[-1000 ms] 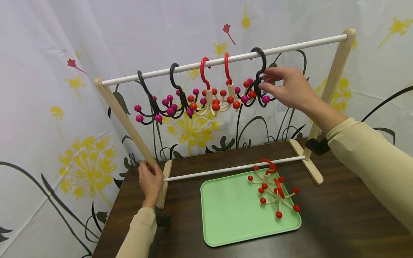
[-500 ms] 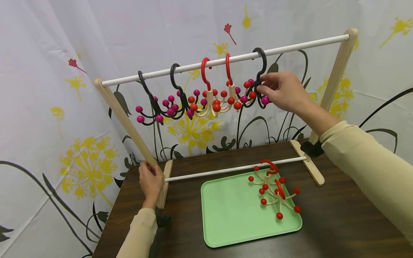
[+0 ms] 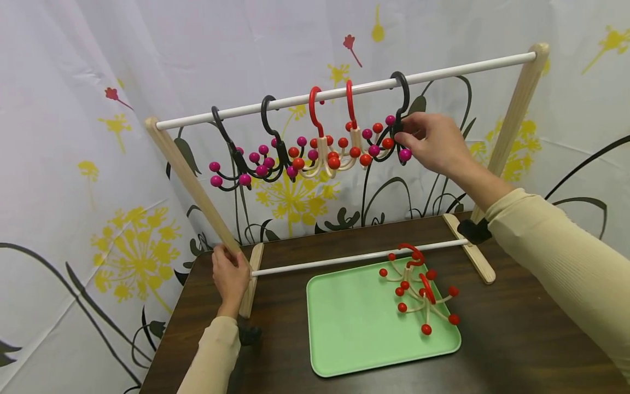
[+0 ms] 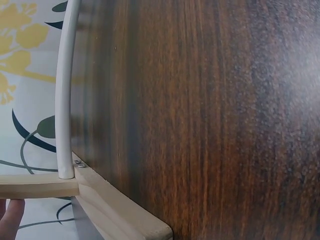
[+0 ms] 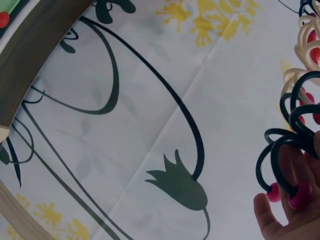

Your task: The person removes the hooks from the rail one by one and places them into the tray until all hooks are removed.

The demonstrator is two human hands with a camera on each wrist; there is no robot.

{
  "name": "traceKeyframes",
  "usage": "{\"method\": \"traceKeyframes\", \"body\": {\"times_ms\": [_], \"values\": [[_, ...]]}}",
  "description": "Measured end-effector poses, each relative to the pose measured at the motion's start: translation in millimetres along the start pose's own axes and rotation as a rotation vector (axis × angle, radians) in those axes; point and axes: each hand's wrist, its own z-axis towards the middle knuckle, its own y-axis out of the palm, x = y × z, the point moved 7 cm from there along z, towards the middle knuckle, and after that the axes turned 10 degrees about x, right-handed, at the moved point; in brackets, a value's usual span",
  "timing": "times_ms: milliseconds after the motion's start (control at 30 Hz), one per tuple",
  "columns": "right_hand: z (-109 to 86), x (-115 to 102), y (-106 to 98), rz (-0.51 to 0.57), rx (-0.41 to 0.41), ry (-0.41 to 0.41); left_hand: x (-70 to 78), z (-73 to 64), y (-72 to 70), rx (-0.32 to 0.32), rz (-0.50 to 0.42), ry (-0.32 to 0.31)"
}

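2 o'clock: right hand [image 3: 433, 141] closed its grip, pinching black plastic magenta-balled hanger [image 3: 397, 127] | control gained at white round rod [image 3: 374, 86] | 8 o'clock: left hand [image 3: 230, 278] grip clamped pale wooden upright [image 3: 185, 178]

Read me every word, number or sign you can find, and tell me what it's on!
There are none to read. I see no letters or numbers on the hangers, rack, tray or table. The curtain shows only printed flowers and leaves.

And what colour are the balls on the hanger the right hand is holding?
Magenta; those balls show best in the head view.
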Motion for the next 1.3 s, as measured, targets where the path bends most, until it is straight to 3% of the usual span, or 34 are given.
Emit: {"method": "traceKeyframes", "body": {"times_ms": [567,900,1300], "values": [[0.2,-1,-27,0.094,0.09,0.019,-2.0,-2.1,-4.2,-0.019,0.029,-0.025],[-4.8,8,-38,0.182,0.08,0.042,-0.1,-5.4,-3.5,-0.02,0.024,-0.032],[-22.9,7,-49,0.156,0.146,0.04,-0.6,-2.1,-4.7,-0.016,0.027,-0.015]]}}
